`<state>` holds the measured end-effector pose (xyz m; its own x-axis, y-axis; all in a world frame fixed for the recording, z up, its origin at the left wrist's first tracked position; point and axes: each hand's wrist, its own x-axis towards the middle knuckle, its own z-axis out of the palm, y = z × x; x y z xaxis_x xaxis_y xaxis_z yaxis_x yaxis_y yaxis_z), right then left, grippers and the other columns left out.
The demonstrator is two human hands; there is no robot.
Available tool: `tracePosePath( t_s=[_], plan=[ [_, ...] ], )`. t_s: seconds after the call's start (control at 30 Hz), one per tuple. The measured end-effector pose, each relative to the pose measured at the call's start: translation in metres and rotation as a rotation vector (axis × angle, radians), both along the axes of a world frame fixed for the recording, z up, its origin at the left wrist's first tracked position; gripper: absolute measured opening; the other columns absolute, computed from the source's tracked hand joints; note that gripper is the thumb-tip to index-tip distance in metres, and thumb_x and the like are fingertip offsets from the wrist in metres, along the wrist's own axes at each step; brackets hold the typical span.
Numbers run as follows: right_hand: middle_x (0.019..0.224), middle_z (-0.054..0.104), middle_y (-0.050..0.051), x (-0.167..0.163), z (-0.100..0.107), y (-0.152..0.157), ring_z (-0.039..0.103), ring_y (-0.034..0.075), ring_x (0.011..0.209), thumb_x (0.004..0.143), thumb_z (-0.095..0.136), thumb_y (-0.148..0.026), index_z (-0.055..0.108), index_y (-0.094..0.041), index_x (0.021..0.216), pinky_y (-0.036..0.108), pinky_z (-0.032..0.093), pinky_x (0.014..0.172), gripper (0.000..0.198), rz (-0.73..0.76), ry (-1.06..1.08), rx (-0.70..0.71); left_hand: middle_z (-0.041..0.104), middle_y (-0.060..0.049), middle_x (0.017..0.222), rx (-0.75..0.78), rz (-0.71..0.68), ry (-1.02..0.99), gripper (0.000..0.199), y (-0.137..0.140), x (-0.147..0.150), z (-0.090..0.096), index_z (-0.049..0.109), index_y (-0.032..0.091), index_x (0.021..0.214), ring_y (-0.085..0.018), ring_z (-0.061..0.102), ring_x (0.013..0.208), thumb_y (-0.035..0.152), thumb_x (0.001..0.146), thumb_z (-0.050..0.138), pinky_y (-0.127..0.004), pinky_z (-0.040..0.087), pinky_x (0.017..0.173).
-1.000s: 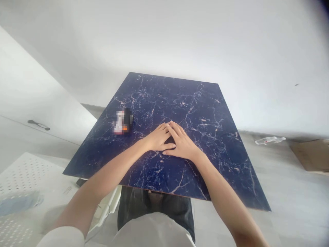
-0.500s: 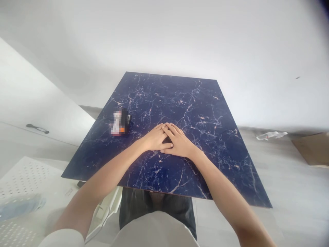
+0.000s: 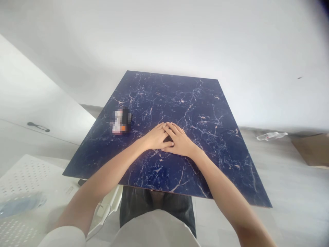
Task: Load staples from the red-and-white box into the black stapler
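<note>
My left hand (image 3: 155, 137) lies flat on a dark blue, marble-patterned table (image 3: 169, 99), its fingers stretched toward the middle. Over its fingertips rest the fingers of my right hand (image 3: 179, 139), also laid flat and slightly spread. A small gap shows between the two hands, with both thumbs near it. Neither hand holds anything. To the left of my left hand, a pixelated black, white and orange item (image 3: 121, 120) sits on the table; its kind is obscured.
A white cabinet with a dark handle (image 3: 38, 127) stands at left. Below it is a white perforated surface (image 3: 32, 171) bearing a clear plastic bottle (image 3: 22, 204). On the floor at right lie a clear bottle (image 3: 271, 136) and a cardboard box (image 3: 312, 149).
Both hands keep the same overlapped pose on the table. Only the camera view has shifted very slightly.
</note>
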<state>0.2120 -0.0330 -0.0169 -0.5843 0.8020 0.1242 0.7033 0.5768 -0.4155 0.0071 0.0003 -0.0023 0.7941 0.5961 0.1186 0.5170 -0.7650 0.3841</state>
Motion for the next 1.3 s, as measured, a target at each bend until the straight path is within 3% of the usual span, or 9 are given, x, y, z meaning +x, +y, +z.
tracePosePath(
  t_s=[0.73, 0.83, 0.93, 1.0, 1.07, 1.17, 1.23, 1.3],
  plan=[
    [0.176, 0.024, 0.014, 0.000, -0.001, 0.001, 0.020, 0.042, 0.162, 0.083, 0.076, -0.066, 0.022, -0.028, 0.171, 0.066, 0.028, 0.127, 0.110, -0.009, 0.000, 0.031, 0.038, -0.013, 0.170, 0.023, 0.003, -0.014, 0.069, 0.001, 0.002, -0.003, 0.043, 0.019, 0.162, -0.033, 0.031, 0.160, 0.052, 0.103, 0.055, -0.056, 0.023, 0.132],
    [0.175, 0.027, 0.015, -0.002, 0.003, 0.000, 0.024, 0.041, 0.161, 0.086, 0.075, -0.064, 0.023, -0.026, 0.170, 0.065, 0.029, 0.127, 0.106, -0.005, 0.013, 0.043, 0.052, -0.014, 0.161, 0.027, 0.014, -0.037, 0.058, 0.002, 0.003, -0.001, 0.056, 0.018, 0.153, -0.033, 0.044, 0.152, 0.047, 0.103, 0.055, -0.056, 0.032, 0.127],
    [0.169, 0.038, 0.016, -0.005, 0.006, -0.001, 0.035, 0.040, 0.156, 0.094, 0.066, -0.061, 0.017, -0.025, 0.171, 0.065, 0.034, 0.124, 0.099, -0.031, 0.062, 0.060, 0.077, -0.009, 0.125, 0.055, 0.069, -0.093, 0.035, 0.007, -0.003, 0.013, 0.079, 0.024, 0.120, -0.030, 0.067, 0.123, 0.036, 0.105, 0.049, -0.053, 0.048, 0.113],
    [0.164, 0.045, 0.019, -0.008, 0.005, 0.000, 0.041, 0.041, 0.152, 0.097, 0.061, -0.061, 0.016, -0.021, 0.171, 0.065, 0.037, 0.122, 0.095, -0.068, 0.074, 0.071, 0.080, -0.006, 0.109, 0.131, 0.187, -0.139, 0.039, 0.011, -0.015, 0.029, 0.082, 0.027, 0.106, -0.028, 0.070, 0.112, 0.032, 0.107, 0.043, -0.053, 0.050, 0.107],
    [0.162, 0.047, 0.020, -0.009, 0.002, 0.000, 0.041, 0.042, 0.151, 0.099, 0.058, -0.062, 0.022, -0.020, 0.170, 0.066, 0.037, 0.121, 0.090, -0.084, 0.058, 0.087, 0.078, -0.008, 0.119, 0.244, 0.412, -0.172, 0.039, 0.015, -0.035, 0.047, 0.079, 0.026, 0.117, -0.030, 0.066, 0.120, 0.034, 0.107, 0.042, -0.057, 0.046, 0.112],
    [0.162, 0.048, 0.018, -0.010, -0.001, 0.000, 0.040, 0.042, 0.152, 0.100, 0.055, -0.063, 0.039, -0.023, 0.164, 0.067, 0.036, 0.122, 0.077, -0.079, 0.027, 0.110, 0.062, -0.014, 0.149, 0.285, 0.840, -0.005, 0.049, 0.020, -0.072, 0.069, 0.063, 0.022, 0.144, -0.039, 0.052, 0.141, 0.046, 0.106, 0.042, -0.065, 0.038, 0.117],
    [0.161, 0.049, 0.017, -0.010, -0.001, 0.001, 0.042, 0.042, 0.151, 0.100, 0.055, -0.063, 0.048, -0.025, 0.159, 0.068, 0.037, 0.121, 0.071, -0.079, 0.018, 0.117, 0.046, -0.023, 0.162, 0.170, 1.104, 0.167, 0.070, 0.023, -0.096, 0.076, 0.053, 0.019, 0.153, -0.051, 0.041, 0.147, 0.063, 0.099, 0.049, -0.072, 0.040, 0.112],
    [0.160, 0.050, 0.017, -0.009, -0.001, 0.001, 0.042, 0.042, 0.150, 0.100, 0.055, -0.063, 0.054, -0.025, 0.155, 0.068, 0.038, 0.120, 0.067, -0.076, 0.013, 0.120, 0.046, -0.028, 0.159, -0.041, 1.222, 0.289, 0.084, 0.027, -0.115, 0.077, 0.052, 0.016, 0.153, -0.056, 0.044, 0.142, 0.073, 0.091, 0.054, -0.070, 0.046, 0.104]
  ],
)
